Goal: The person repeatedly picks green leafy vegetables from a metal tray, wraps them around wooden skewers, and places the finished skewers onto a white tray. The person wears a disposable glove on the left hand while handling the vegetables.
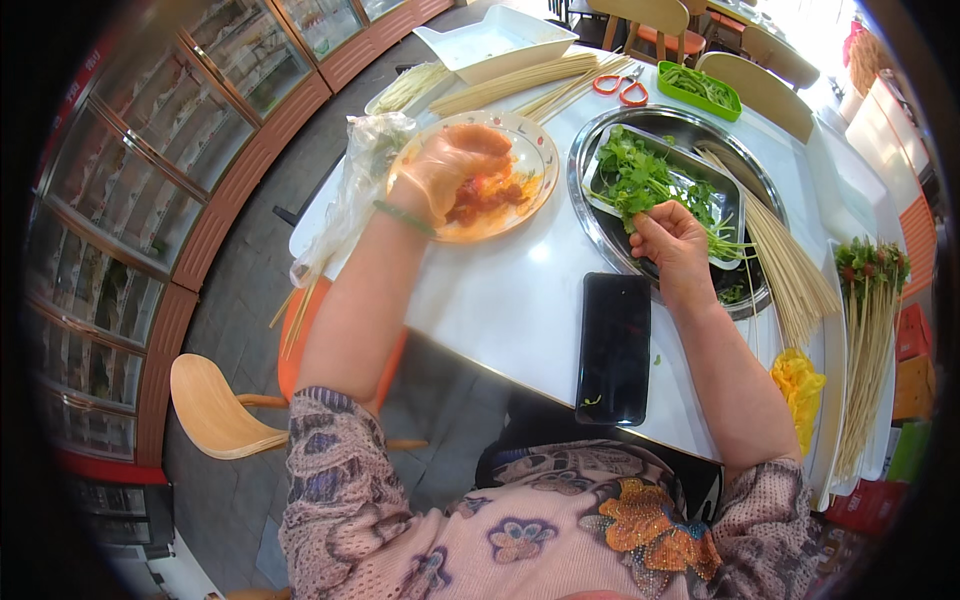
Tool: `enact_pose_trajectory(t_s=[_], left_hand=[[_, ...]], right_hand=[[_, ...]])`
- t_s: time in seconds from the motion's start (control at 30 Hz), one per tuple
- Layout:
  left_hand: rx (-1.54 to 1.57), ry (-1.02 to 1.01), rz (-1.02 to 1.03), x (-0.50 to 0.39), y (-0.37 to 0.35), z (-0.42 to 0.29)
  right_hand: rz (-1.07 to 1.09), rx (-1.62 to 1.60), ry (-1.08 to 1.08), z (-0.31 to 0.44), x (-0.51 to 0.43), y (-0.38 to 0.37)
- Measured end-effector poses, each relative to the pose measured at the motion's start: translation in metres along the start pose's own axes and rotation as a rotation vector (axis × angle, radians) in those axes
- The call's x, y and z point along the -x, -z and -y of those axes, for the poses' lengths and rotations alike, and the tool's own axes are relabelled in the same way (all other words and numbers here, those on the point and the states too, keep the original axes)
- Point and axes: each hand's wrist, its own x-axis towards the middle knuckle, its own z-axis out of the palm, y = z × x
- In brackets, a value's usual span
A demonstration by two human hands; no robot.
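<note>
My left hand (457, 169), in a clear plastic glove with a green bangle at the wrist, reaches over a patterned plate (536, 142) holding red-sauced food pieces (487, 201). Its fingers curl down, and whether they hold a piece is hidden. My bare right hand (671, 244) pinches a sprig of cilantro (636, 215) between thumb and fingers. Below it, more cilantro (637, 169) fills a white-rimmed tray (739, 217), which sits in a round steel basin (581, 196). Bamboo skewers (787, 262) lean over the basin's right rim.
A black phone (613, 349) lies near the table's front edge. Farther back are red-handled scissors (622, 88), a green tray of green vegetables (697, 88), skewer bundles (517, 81) and a white bin (499, 45). Filled skewers (866, 337) stand at right, beside a yellow bag (799, 394).
</note>
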Motion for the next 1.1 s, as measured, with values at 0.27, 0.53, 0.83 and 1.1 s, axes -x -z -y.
enact_pose_trajectory(t_s=[0.27,0.53,0.83,1.1], left_hand=[[-0.226,0.074,-0.154,-0.003,0.004,-0.004],[-0.029,0.182,-0.073,-0.005,0.016,-0.007],[-0.057,0.084,0.007,0.005,0.017,-0.001],[0.114,-0.073,-0.019,0.004,-0.017,0.001]], right_hand=[[-0.001,-0.004,0.008,0.001,0.001,-0.001],[-0.005,0.0,0.002,0.001,0.001,-0.001],[-0.001,-0.007,0.003,-0.001,0.0,0.0],[-0.007,0.021,0.012,-0.002,-0.001,0.002]])
